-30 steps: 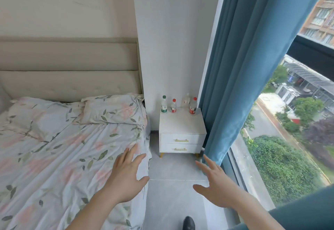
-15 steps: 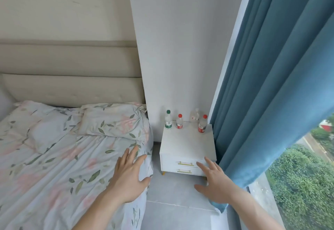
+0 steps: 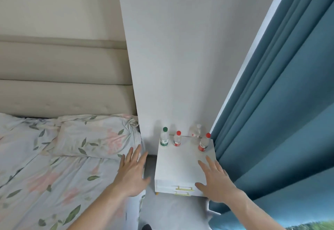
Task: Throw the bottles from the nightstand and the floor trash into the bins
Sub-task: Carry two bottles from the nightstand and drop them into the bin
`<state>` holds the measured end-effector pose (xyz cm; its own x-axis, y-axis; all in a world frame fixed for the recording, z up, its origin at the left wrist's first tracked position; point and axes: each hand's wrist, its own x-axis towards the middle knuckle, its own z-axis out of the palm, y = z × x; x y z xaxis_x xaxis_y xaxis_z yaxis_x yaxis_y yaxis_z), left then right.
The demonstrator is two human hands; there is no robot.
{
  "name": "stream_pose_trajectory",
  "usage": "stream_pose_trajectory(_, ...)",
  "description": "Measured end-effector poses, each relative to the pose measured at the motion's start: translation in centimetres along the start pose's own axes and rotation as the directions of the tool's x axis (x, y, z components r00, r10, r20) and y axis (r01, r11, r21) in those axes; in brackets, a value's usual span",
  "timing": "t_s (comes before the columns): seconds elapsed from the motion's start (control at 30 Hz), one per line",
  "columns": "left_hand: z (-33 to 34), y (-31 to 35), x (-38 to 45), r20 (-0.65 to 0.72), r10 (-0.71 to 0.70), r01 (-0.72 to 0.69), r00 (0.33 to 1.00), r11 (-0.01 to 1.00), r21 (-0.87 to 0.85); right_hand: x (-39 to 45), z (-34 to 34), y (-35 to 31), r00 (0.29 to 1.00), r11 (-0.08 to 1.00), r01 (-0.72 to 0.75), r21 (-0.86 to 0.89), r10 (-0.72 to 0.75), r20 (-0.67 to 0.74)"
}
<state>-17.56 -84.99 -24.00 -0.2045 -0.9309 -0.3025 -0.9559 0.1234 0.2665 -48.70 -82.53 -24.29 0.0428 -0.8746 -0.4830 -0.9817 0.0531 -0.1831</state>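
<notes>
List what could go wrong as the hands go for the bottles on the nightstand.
1. The red-capped bottle stands by the nightstand edge beside the curtain; a brush from the right hand might tip it off.
2. The clear bottle sits behind it against the wall, so reaching over may topple the front one.
3. The green-capped bottle and short red-capped bottle stand close; the left hand grabbing one may knock the other.

I am closing in on the nightstand (image 3: 182,164): my right hand (image 3: 216,181) is now reaching over its top toward the bottles (image 3: 178,138), my left hand (image 3: 132,173) advancing along the bed (image 3: 54,172) edge, the window view dropping away.
</notes>
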Motion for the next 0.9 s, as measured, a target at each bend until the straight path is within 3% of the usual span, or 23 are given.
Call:
stream_pose_trajectory(0.37, 0.2, -0.9, 15.4, 0.129, -0.006, -0.006, 0.992, 0.996, 0.086, 14.0, -2.0, 1.5, 0.998, 0.996, -0.040, -0.080, 0.043, 0.042)
stream_pose_trajectory(0.6, 1.5, 0.3, 24.9, 0.250, -0.090, 0.061, 0.964, 0.991, 0.122, 25.6, -2.5, 3.0, 0.975, 0.990, 0.037, -0.134, -0.006, 0.221)
stream_pose_trajectory(0.9, 5.5, 1.8, 36.7, 0.356, -0.121, 0.081, 0.927, 0.989, 0.127, 39.9, -0.5, 1.8, 0.945, 0.967, 0.167, -0.193, -0.101, 0.312)
